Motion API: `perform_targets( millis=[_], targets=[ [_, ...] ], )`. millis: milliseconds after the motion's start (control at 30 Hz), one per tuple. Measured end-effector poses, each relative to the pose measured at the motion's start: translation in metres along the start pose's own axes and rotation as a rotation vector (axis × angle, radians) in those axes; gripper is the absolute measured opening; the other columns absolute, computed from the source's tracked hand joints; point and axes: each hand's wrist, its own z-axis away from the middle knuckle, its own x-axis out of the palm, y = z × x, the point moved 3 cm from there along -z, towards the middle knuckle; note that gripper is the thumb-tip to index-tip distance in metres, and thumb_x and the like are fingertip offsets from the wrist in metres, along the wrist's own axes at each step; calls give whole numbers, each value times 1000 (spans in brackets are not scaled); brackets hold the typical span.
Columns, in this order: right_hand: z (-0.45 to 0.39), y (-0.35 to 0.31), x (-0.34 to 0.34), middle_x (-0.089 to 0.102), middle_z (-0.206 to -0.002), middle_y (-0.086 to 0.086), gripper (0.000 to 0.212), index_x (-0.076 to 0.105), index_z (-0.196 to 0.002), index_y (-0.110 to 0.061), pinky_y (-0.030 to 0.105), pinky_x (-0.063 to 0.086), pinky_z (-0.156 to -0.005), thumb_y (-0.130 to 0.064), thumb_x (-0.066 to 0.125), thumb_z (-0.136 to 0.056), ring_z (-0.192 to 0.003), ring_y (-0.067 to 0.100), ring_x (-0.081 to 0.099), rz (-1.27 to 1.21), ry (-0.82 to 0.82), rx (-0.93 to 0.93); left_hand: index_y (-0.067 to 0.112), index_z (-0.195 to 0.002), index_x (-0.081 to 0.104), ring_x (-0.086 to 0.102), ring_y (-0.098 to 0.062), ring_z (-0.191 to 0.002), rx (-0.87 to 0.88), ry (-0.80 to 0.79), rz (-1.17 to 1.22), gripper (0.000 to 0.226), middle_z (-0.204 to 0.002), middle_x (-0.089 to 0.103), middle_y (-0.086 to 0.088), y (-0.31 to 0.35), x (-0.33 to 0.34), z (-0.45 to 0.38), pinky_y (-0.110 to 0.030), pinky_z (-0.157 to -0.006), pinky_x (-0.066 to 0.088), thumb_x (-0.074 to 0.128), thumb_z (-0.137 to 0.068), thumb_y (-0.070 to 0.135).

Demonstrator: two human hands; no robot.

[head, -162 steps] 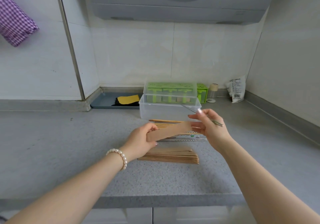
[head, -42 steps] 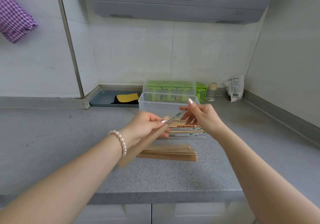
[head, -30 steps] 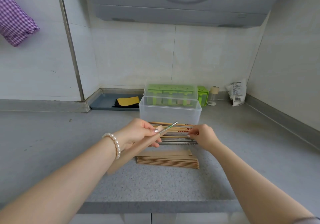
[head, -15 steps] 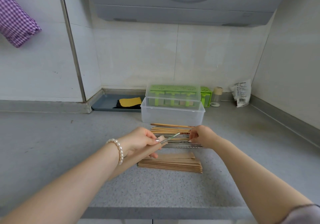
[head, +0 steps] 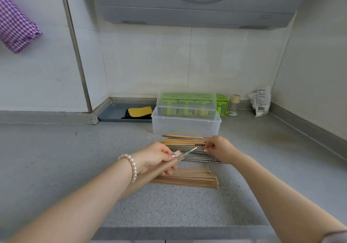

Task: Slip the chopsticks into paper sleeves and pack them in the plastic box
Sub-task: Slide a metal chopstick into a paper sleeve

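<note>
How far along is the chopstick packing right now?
Done: nothing visible in the clear box. In hand: the left hand holds a sleeve with one metal chopstick sticking out; the right hand reaches into the loose chopsticks. Left: that pile and the sleeve stack.

The left hand (head: pixel 155 155) is gripping a paper sleeve (head: pixel 150 175) with 1 metal chopstick (head: pixel 187 153) sticking out of its mouth. The right hand (head: pixel 218 148) is pinching at the loose chopsticks (head: pixel 184 142) lying between the plastic box (head: pixel 185 125) and the sleeve stack (head: pixel 189 179).
</note>
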Motion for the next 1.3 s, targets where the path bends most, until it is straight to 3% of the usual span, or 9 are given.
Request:
perform_targets(
  millis=[100,167,267,367,533,667,833,1033,1300],
  targets=[
    [9,-3,-26,62,-77,-1,6,60,-92,-9,27,50,-70,-13,56,-91,-70,15,57,-162,72,-30,1,-106,59,68,-17,-62,15,7,21,19,-87,72,-12,0,-2,2,-26,-58,54,48,-95,13],
    [19,0,-51,64,-66,0,4,62,-85,-8,21,49,-56,-9,59,-88,-55,12,52,-497,149,-29,1,-106,59,69,-19,-65,17,3,48,18,-89,73,-13,1,-5,4,-28,-61,55,49,-95,13],
    [36,9,-85,64,-59,1,2,69,-74,-8,19,45,-50,-10,70,-74,-54,13,48,-1066,142,-38,4,-103,60,69,-22,-69,15,-6,103,15,-92,73,-15,4,-8,8,-31,-65,56,50,-94,12],
    [44,15,-103,61,-54,3,34,72,-65,-9,19,44,-46,-28,90,-43,-48,10,50,-1290,59,-116,4,-99,62,70,-22,-73,23,-13,122,14,-95,72,-17,8,-9,14,-31,-66,57,51,-94,10],
    [50,16,-104,55,-50,5,44,67,-53,-8,19,39,-42,-34,94,-30,-45,10,47,-1174,1,-92,5,-97,62,70,-20,-72,28,-20,132,12,-90,73,-14,10,-10,17,-30,-65,56,51,-94,10],
    [51,22,-105,54,-47,2,13,66,-49,-9,17,35,-40,-13,76,-56,-44,13,42,-1062,106,-45,3,-95,65,70,-17,-73,63,-32,95,13,-86,73,-11,10,-11,19,-33,-79,55,52,-92,3],
    [52,25,-109,55,-48,3,13,64,-61,-4,16,37,-41,-15,70,-60,-42,10,43,-917,191,-29,4,-94,68,70,-16,-78,92,-38,-22,20,-92,73,-10,13,-11,26,-24,-72,55,58,-82,-9],
    [53,18,-117,55,-47,-2,12,65,-68,-3,14,37,-45,-12,71,-72,-46,11,42,-753,179,-64,12,-91,69,68,-20,-93,101,-15,-164,18,-96,74,-5,17,-8,32,-36,-92,52,65,-80,-2],
    [57,-12,-100,59,-57,1,9,67,-77,-11,21,37,-53,-14,63,-84,-53,13,45,-654,116,-85,9,-91,70,70,-16,-86,146,-60,-103,16,-94,74,-6,25,-2,33,-34,-91,53,63,-82,-3]
  ],
)
